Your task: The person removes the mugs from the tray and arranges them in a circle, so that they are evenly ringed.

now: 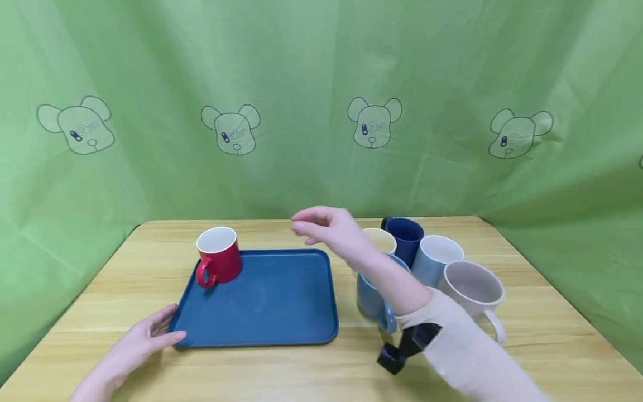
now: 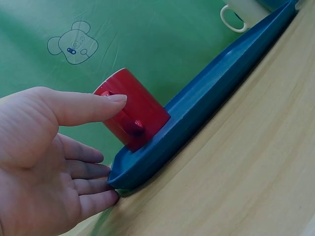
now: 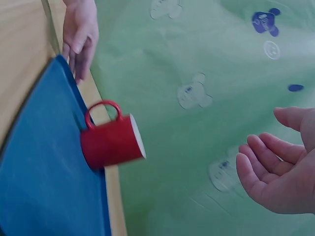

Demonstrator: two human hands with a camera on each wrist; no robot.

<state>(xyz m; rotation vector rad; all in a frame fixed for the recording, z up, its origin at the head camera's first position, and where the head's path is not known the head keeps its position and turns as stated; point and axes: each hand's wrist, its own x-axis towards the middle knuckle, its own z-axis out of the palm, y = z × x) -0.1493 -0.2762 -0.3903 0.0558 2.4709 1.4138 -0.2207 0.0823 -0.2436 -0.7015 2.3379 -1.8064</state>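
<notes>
A red mug [image 1: 226, 262] with a white inside stands upright at the back left corner of a blue tray [image 1: 271, 312], its handle toward the front left. My left hand [image 1: 143, 340] is at the tray's front left corner, fingertips touching the edge and thumb over the rim. In the left wrist view those fingers are fairly straight, and the thumb passes in front of the red mug [image 2: 142, 108]. Above the table, beyond the tray's back right corner, hovers my right hand [image 1: 331, 229]. Its fingers are loosely bent, with nothing in them in the right wrist view.
Several mugs crowd the table's right side: a cream mug [image 1: 380, 240], a navy mug [image 1: 404, 234], a pale blue mug [image 1: 433, 268], a medium blue mug [image 1: 369, 298] partly behind my right forearm, and a whitish mug [image 1: 469, 296]. A green curtain [image 1: 301, 167] hangs behind the table.
</notes>
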